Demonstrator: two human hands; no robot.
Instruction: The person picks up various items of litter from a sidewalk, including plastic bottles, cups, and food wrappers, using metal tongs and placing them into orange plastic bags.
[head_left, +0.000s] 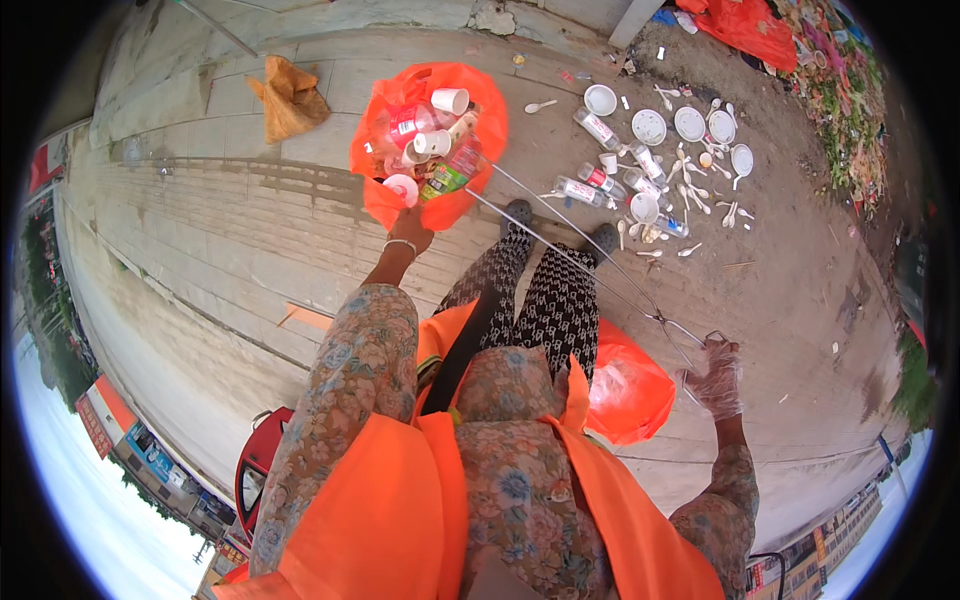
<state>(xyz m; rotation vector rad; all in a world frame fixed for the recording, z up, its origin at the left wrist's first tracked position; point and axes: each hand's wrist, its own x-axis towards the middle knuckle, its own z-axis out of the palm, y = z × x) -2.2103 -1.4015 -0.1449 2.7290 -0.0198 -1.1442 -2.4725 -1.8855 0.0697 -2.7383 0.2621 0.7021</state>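
My left hand (411, 231), with a bracelet at its wrist, pinches the near rim of an orange plastic bag (489, 97). Inside the bag lie white paper cups (450, 100), a plastic bottle with a red label (406, 124) and a green wrapper (444, 180). In a clear plastic glove, my right hand (716, 382) grips the handles of long metal tongs (570, 255). Their two arms spread apart, and the tips reach the bag's right side. Whether the tips touch anything is unclear. Another orange bag (637, 397) rests on the ground beside my legs.
Plastic bottles (598, 129), white bowls (649, 127) and white spoons (697, 196) lie scattered on the concrete ahead right. Behind them runs a heap of mixed refuse (847, 97). A yellow-brown sack (289, 101) sits at the far left. My shoes (517, 214) stand just before the litter.
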